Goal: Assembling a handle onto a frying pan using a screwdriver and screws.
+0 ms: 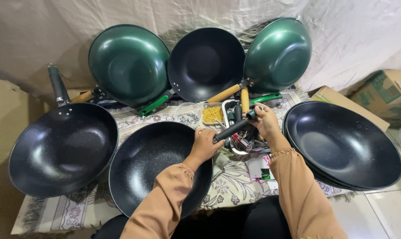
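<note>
Black speckled non-stick wok with a dark handle (63, 148) at left of frame, second black speckled wok (151, 166) at lower centre, left hand (205, 145) gripping its rim, right hand (266, 121) closed around its black handle (233, 128), stacked black woks (344, 146) at right.

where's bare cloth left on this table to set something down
Bare floral cloth shows at the front edge, between the middle wok and the stacked woks. A narrow strip runs between the left wok and the middle one. Behind both hands, tray and containers crowd the centre.
</note>
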